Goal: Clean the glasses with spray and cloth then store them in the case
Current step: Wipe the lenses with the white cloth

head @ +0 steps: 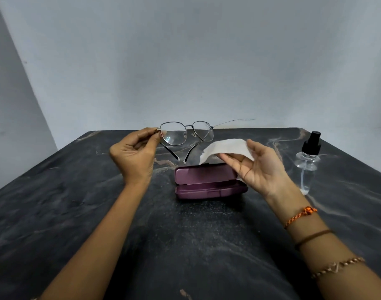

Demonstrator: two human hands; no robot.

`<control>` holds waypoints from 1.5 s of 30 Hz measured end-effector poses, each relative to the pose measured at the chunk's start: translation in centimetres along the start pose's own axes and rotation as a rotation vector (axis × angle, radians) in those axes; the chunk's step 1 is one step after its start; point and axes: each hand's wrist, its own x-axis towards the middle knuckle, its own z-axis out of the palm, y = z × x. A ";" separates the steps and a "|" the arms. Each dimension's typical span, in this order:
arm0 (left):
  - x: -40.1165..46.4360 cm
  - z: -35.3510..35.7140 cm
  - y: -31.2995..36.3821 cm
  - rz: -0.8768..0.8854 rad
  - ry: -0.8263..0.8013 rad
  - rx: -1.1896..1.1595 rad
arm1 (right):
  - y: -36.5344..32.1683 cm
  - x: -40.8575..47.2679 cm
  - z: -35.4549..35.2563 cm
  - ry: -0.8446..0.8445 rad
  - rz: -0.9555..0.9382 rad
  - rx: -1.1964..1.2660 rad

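My left hand [136, 154] pinches the thin metal-framed glasses [186, 135] at their left hinge and holds them up above the table, temples unfolded. My right hand [261, 164] holds a white cloth [225, 148] between thumb and fingers, just right of the glasses and apart from the lenses. Below both hands a purple glasses case [207, 180] lies open on the table with nothing inside. A clear spray bottle [307, 163] with a black nozzle stands upright at the right.
The dark marbled table [98, 213] runs to a far edge against a pale grey wall [185, 61]. Bracelets and threads circle my right forearm [310, 234].
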 end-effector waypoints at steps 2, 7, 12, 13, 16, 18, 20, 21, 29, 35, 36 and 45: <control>-0.1 0.0 -0.1 0.012 -0.015 0.012 | -0.1 0.0 0.0 -0.030 0.003 0.022; -0.4 0.0 -0.2 0.052 -0.063 0.060 | -0.3 0.0 -0.3 -0.116 0.028 0.062; -0.6 0.1 0.0 0.090 -0.101 0.089 | -0.1 -0.2 -0.5 -0.152 0.021 0.122; -0.6 0.1 0.0 0.094 -0.108 0.094 | 0.0 -0.3 -0.5 -0.154 0.016 0.127; -0.7 0.1 0.3 0.103 -0.127 0.101 | 0.0 -0.3 -0.5 -0.143 0.001 0.131; -0.8 0.2 0.5 0.111 -0.134 0.097 | 0.1 -0.3 -0.5 -0.133 0.000 0.135; -0.8 0.3 0.7 0.119 -0.140 0.098 | 0.1 -0.3 -0.3 -0.112 -0.015 0.118; -0.9 0.4 0.8 0.127 -0.150 0.103 | 0.2 -0.3 -0.3 -0.099 -0.029 0.109; -1.6 0.6 1.6 0.247 -0.281 0.195 | 0.7 -0.1 -0.1 0.009 -0.164 0.131; -2.1 1.0 2.1 0.354 -0.417 0.243 | 1.1 0.1 -0.2 0.156 -0.285 0.105; -2.2 1.1 2.2 0.364 -0.429 0.244 | 1.1 0.1 -0.3 0.170 -0.289 0.097; -2.6 1.3 2.8 0.385 -0.500 0.256 | 1.4 0.0 -0.1 0.117 -0.219 0.131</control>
